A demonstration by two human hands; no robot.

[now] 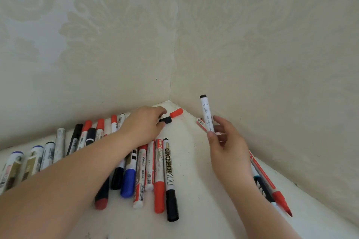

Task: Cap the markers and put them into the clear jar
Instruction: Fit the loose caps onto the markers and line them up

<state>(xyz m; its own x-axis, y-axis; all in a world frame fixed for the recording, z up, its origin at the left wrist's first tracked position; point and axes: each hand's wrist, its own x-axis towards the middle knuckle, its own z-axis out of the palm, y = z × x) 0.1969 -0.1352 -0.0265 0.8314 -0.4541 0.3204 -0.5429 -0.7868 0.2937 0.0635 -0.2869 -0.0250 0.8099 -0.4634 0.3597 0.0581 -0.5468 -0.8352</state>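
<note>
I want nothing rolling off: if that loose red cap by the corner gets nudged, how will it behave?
The red cap is round and lies on its side, so it would probably roll. It looks small and hollow, likely light. The walls close behind should stop it.

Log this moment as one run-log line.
left hand: pinching black cap on table | right hand: holding white marker upright, black end up | red cap: loose near corner | jar: not in view
</note>
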